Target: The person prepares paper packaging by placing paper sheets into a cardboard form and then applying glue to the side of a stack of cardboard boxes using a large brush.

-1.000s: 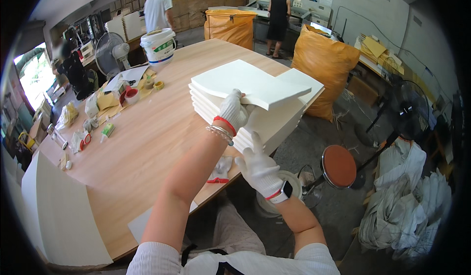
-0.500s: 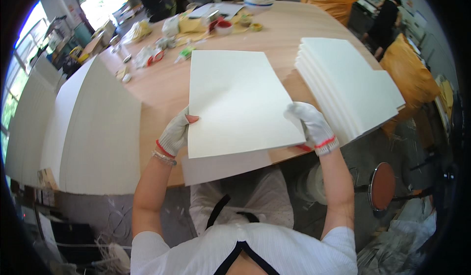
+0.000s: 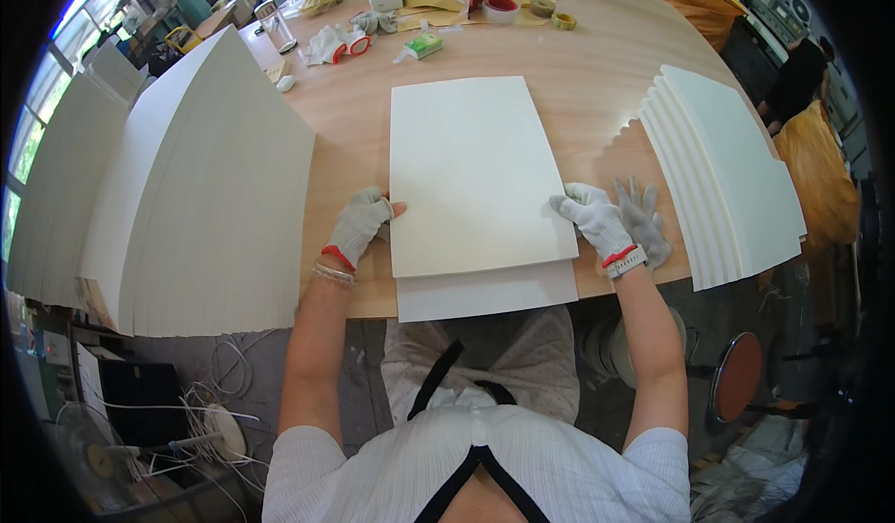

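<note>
A thick white rectangular board (image 3: 475, 178) lies nearly flat in front of me at the table's near edge. Beneath it, a white sheet (image 3: 489, 292) sticks out on the near side. My left hand (image 3: 364, 225), in a white knit glove with the thumb tip bare, grips the board's left edge. On the opposite edge, my gloved right hand (image 3: 597, 217) pinches the board; its fingers underneath are partly hidden. A loose greyish glove (image 3: 643, 223) rests on the table just right of that hand.
Tall stacks of white sheets (image 3: 219, 187) stand on the left. A stepped stack of white boards (image 3: 732, 178) sits on the right. Farther back on the table (image 3: 345, 141) are tape rolls (image 3: 502, 8), a green packet (image 3: 424, 46) and a red-cuffed glove (image 3: 336, 45). A round stool (image 3: 735, 377) is at lower right.
The board has come down from a tilted, raised position and now lies straighter over the sheet. Both hands moved with it, still at its edges. My view has shifted, uncovering the loose glove.
</note>
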Motion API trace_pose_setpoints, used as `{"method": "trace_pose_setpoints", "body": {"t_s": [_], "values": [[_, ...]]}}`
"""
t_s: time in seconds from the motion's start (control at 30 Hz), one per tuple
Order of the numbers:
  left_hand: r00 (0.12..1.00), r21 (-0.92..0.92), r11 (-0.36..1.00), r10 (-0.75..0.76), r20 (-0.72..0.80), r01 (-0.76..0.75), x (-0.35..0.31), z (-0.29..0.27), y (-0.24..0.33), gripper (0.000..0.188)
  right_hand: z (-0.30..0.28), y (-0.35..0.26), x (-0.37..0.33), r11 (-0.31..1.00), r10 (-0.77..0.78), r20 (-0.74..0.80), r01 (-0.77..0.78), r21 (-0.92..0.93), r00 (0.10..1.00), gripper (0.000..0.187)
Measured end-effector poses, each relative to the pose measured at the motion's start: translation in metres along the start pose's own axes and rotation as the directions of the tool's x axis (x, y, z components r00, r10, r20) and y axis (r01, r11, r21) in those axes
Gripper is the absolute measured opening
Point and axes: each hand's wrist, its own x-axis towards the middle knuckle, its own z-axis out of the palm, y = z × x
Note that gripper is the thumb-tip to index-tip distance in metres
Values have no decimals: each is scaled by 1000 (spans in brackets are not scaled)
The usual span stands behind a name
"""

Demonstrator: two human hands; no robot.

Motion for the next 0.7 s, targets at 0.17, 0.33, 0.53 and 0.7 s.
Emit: {"method": "trace_pose_setpoints", "body": {"t_s": [0.17,0.33,0.53,0.7], "values": [[979,534,845,128,-160,-23,-39,3,8,37,-1,0,-1,981,-40,-24,35,-193,999,34],[894,715,651,440,-81,-256,-121,26,-30,53,-8,-8,-5,916,-60,-18,48,-398,998,35],[906,674,704,406,-122,-225,-126,34,-48,67,-7,-10,-2,938,-7,-47,-9,-347,999,36],[915,713,670,390,-104,-205,-128,33,-46,69,-3,-14,-4,929,-48,-50,27,-368,998,34]]}}
